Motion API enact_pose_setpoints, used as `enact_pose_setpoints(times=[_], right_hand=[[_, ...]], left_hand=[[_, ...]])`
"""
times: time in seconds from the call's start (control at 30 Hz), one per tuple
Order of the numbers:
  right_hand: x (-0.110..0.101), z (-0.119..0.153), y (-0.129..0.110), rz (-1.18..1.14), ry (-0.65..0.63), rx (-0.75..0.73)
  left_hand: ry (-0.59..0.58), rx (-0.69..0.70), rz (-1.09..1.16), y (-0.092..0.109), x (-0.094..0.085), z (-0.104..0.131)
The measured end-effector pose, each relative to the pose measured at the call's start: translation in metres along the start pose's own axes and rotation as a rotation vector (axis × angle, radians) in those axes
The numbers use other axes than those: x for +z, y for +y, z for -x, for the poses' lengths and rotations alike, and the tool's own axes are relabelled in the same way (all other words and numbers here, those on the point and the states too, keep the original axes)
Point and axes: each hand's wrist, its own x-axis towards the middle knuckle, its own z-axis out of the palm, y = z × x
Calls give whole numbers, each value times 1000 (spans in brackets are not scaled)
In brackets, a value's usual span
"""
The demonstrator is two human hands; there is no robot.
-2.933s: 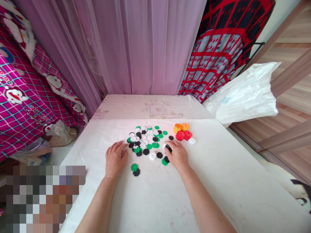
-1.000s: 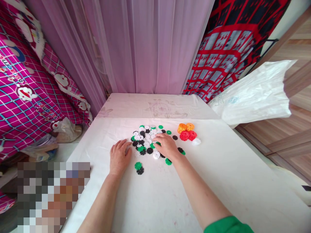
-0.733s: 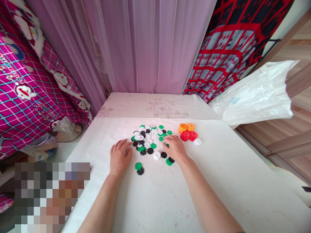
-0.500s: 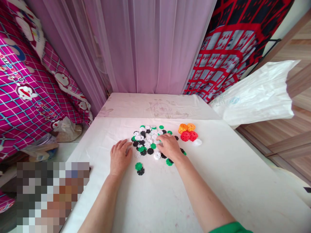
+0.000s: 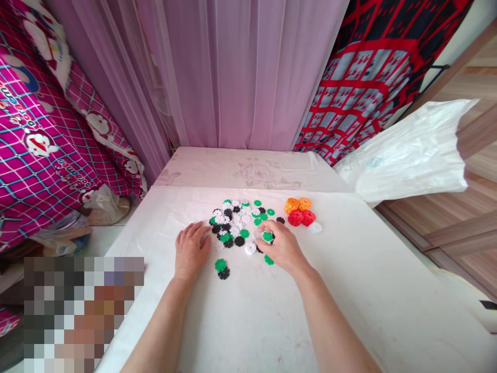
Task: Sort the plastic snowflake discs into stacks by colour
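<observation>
A loose pile of white, black and green notched discs, with a black disc (image 5: 239, 241) among them, lies mid-table. My left hand (image 5: 191, 248) rests at the pile's left edge, fingers apart and holding nothing. At the pile's right side is my right hand (image 5: 280, 244), its thumb and fingers curved around a small gap; a whitish disc (image 5: 257, 234) seems to be between the fingertips, and a green disc (image 5: 267, 236) shows inside the curve. Nearer me, a green disc (image 5: 220, 265) overlaps a black disc (image 5: 223, 273).
Orange discs (image 5: 292, 205) and red discs (image 5: 295, 217) are grouped right of the pile, beside a white disc (image 5: 316, 227). A white plastic bag (image 5: 415, 150) leans at the table's right edge. Purple curtains (image 5: 240, 72) hang behind the table (image 5: 341, 290).
My right hand has shifted right and slightly toward me, uncovering green discs at the pile's right side. My left hand has stayed almost in place.
</observation>
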Motion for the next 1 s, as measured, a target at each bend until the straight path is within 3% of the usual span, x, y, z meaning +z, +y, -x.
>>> enact_pose_setpoints(times=[0.23, 0.57, 0.73, 0.87, 1.0], right_hand=[[4, 17, -19, 119, -96, -36], [8, 16, -16, 139, -109, -79], [-1, 12, 5, 127, 21, -77], [-8, 7, 33, 157, 162, 24], [-1, 6, 45, 207, 154, 63]], left_hand=[[5, 10, -1, -1, 1, 0], [2, 15, 5, -1, 1, -1], [9, 20, 2, -1, 1, -1], [-1, 9, -3, 0, 0, -1], [-9, -1, -1, 0, 0, -1]])
